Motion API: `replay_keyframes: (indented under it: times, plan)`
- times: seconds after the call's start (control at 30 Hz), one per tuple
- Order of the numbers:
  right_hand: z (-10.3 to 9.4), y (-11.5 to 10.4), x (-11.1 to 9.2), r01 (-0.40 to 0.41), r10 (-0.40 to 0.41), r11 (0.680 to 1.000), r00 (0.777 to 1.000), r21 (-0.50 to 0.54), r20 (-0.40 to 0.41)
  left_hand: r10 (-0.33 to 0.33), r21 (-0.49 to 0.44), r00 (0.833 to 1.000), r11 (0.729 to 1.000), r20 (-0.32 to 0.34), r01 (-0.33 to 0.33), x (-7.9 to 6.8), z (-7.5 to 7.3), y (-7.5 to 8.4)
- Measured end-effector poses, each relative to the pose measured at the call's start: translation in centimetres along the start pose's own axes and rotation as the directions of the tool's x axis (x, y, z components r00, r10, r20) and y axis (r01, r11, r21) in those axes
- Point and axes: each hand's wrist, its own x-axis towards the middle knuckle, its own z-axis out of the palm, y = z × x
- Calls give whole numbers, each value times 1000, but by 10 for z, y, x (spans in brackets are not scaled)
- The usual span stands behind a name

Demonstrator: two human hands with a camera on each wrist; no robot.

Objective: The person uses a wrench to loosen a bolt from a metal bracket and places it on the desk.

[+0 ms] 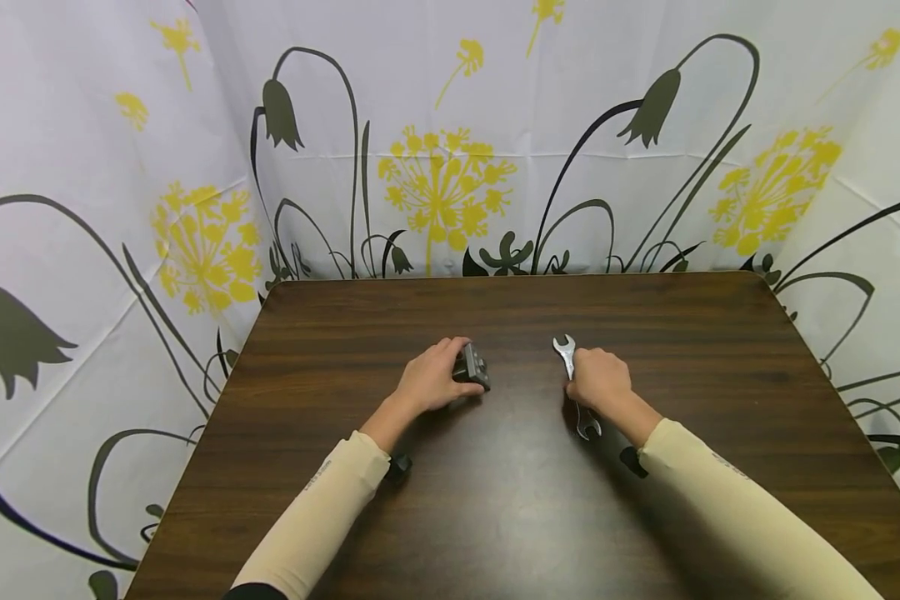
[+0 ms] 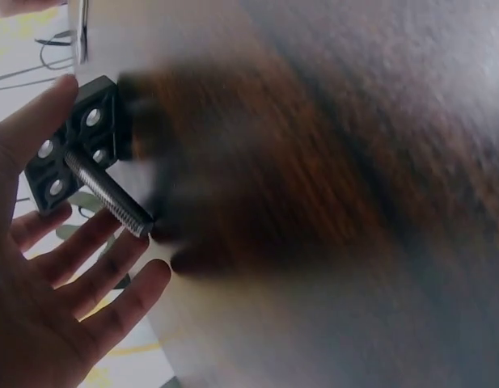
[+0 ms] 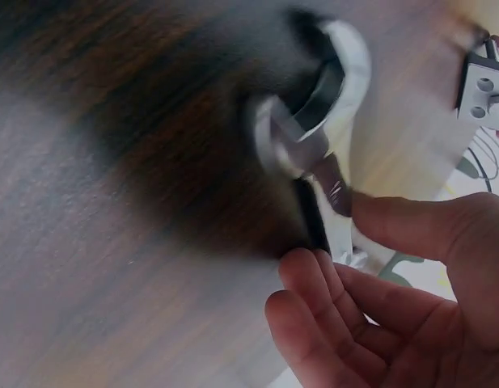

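Note:
A dark square plate [image 1: 474,367] with several holes is gripped between the thumb and fingers of my left hand [image 1: 429,382], close to the tabletop. From the plate's underside a threaded bolt [image 2: 110,194] sticks out, as the left wrist view shows. To the right, my right hand [image 1: 602,383] holds a silver open-end wrench [image 1: 565,348] by the middle of its shank, thumb on one side and fingers on the other. One wrench end [image 3: 346,69] points toward the right wrist camera. The two objects are apart.
Both hands are over a dark wood-grain table [image 1: 495,517]. Behind it hangs a white curtain [image 1: 435,83] with yellow and grey-green flowers, reaching round the left and right sides. Small black devices [image 1: 399,468] sit under both wrists.

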Motion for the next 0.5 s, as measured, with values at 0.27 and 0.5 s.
replay_keyframes:
  times: [0.27, 0.5]
  plan:
    - [1, -2, 1, -28, 24, 999, 993, 32, 113, 1, -27, 999, 1000, -42, -2, 1, 6, 1]
    - [-2, 8, 8, 31, -72, 984, 969, 175, 235, 8, -147, 994, 989, -111, -24, 0, 1, 1]
